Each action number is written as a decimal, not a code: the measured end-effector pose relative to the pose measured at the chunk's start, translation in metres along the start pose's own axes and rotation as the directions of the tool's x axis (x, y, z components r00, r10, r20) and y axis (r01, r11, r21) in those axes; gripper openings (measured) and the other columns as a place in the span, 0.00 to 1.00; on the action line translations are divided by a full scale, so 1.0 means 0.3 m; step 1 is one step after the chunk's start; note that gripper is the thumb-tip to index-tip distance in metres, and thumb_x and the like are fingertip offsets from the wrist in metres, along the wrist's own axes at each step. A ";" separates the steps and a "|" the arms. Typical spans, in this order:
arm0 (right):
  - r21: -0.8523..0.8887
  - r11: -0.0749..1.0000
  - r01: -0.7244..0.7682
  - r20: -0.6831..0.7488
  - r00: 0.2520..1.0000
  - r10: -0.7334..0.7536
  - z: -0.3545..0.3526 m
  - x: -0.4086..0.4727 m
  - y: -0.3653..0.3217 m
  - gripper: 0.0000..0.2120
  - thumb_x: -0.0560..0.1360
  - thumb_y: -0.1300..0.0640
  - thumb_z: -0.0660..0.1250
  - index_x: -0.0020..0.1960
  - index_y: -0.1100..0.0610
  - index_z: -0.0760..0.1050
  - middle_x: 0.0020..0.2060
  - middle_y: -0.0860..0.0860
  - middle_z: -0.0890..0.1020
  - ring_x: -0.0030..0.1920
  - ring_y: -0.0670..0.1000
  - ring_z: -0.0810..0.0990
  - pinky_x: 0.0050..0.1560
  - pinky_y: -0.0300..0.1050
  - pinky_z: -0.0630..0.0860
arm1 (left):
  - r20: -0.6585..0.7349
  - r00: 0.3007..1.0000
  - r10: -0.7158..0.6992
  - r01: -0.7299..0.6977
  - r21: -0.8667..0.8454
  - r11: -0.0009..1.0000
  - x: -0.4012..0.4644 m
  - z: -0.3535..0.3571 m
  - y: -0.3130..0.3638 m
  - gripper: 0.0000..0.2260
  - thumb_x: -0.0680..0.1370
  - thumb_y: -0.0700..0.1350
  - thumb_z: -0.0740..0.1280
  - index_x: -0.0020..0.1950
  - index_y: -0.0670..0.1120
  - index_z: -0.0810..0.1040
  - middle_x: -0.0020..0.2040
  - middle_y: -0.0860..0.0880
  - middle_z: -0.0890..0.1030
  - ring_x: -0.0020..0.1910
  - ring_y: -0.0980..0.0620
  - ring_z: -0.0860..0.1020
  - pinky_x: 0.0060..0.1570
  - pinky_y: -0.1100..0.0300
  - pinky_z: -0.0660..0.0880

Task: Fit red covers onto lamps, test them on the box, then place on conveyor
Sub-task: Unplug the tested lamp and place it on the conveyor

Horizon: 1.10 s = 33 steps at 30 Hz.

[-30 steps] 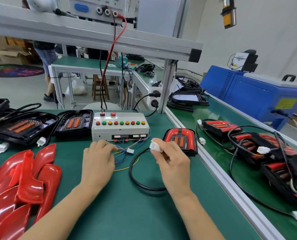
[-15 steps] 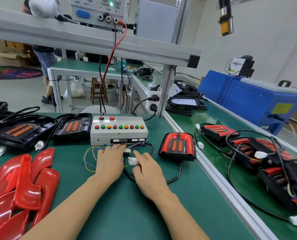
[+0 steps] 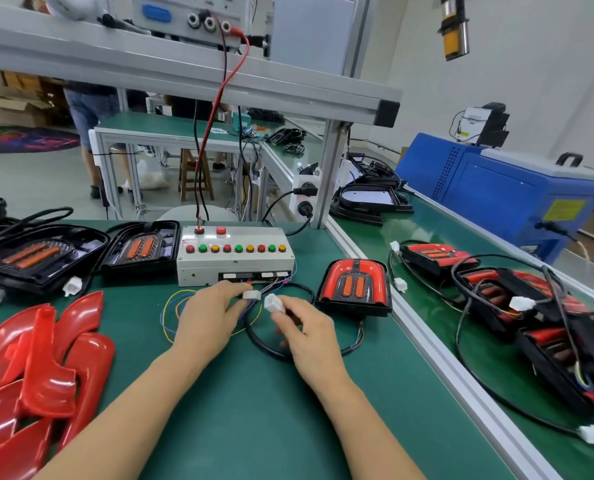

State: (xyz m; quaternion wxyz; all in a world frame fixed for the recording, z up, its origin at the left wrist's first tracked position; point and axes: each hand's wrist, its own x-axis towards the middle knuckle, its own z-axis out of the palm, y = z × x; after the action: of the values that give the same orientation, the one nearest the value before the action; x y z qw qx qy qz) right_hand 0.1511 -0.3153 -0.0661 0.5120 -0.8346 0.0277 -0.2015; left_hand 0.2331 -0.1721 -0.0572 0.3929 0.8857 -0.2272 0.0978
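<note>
A grey test box [image 3: 235, 263] with a row of coloured buttons stands at the middle of the green bench. Right of it lies a lamp with a red cover [image 3: 355, 285], its black cable looping toward me. My left hand [image 3: 209, 320] pinches the box's white connector [image 3: 251, 295] on its coloured wires. My right hand [image 3: 307, 336] pinches the lamp's white plug [image 3: 274, 303], a small gap apart from the connector. A pile of loose red covers [image 3: 36, 368] lies at the left front.
Two uncovered black lamps [image 3: 37, 256] [image 3: 141, 249] sit left of the box. On the conveyor [image 3: 437, 233] at the right lie several covered lamps [image 3: 531, 306] with tangled cables. A blue machine [image 3: 496, 199] stands beyond it. An aluminium rail [image 3: 444, 368] separates bench and conveyor.
My right hand brought the lamp's plug from mid-bench down to the box's wires. My left hand took hold of the box's connector. The two connectors now face each other.
</note>
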 end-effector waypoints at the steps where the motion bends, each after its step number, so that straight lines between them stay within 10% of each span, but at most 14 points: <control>1: 0.029 1.000 -0.005 -0.019 1.000 0.006 -0.001 0.004 0.001 0.10 0.78 0.58 0.67 0.59 0.52 0.81 0.45 0.44 0.81 0.43 0.45 0.77 0.51 0.54 0.78 | 0.011 1.000 -0.001 0.002 -0.071 0.998 -0.008 -0.011 0.007 0.11 0.77 0.41 0.68 0.58 0.49 0.81 0.53 0.51 0.82 0.50 0.47 0.79 0.53 0.55 0.73; 7: 0.196 0.980 -0.018 -0.068 0.997 0.032 -0.003 0.009 -0.009 0.09 0.77 0.59 0.69 0.49 0.44 0.78 0.38 0.42 0.82 0.34 0.44 0.73 0.37 0.45 0.72 | -0.013 0.996 -0.083 0.069 -0.422 0.904 -0.047 -0.057 0.047 0.05 0.75 0.42 0.71 0.43 0.54 0.81 0.37 0.60 0.83 0.35 0.65 0.78 0.35 0.75 0.68; 11: 0.215 0.977 0.003 -0.071 0.997 0.013 -0.002 0.005 -0.013 0.06 0.76 0.58 0.70 0.48 0.46 0.81 0.38 0.44 0.82 0.34 0.43 0.72 0.39 0.44 0.71 | -0.014 0.996 -0.083 0.062 -0.536 0.842 -0.080 -0.069 0.066 0.14 0.75 0.42 0.70 0.42 0.63 0.81 0.41 0.59 0.84 0.41 0.59 0.81 0.43 0.70 0.74; 24: 0.066 0.991 0.113 -0.138 0.985 -0.103 0.006 0.013 0.002 0.10 0.72 0.61 0.74 0.53 0.52 0.84 0.46 0.42 0.85 0.46 0.40 0.81 0.48 0.29 0.72 | 0.023 1.000 -0.021 0.030 -0.466 0.884 -0.061 -0.083 0.025 0.11 0.76 0.41 0.69 0.50 0.58 0.81 0.40 0.53 0.79 0.35 0.57 0.70 0.40 0.65 0.67; 33: 0.062 0.994 0.093 -0.100 0.991 -0.086 0.013 0.003 -0.010 0.11 0.72 0.60 0.75 0.53 0.52 0.84 0.44 0.43 0.86 0.44 0.50 0.82 0.50 0.46 0.78 | -0.267 0.962 0.058 -0.143 -0.311 0.940 -0.095 -0.083 0.050 0.11 0.71 0.29 0.70 0.47 0.42 0.84 0.44 0.49 0.83 0.42 0.57 0.79 0.48 0.68 0.74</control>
State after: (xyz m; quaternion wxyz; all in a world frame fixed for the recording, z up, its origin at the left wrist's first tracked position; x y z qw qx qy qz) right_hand 0.1529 -0.3108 -0.0647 0.5280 -0.8067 0.0082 -0.2654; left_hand 0.2011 -0.1531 -0.0408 0.5548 0.7752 -0.2334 0.1916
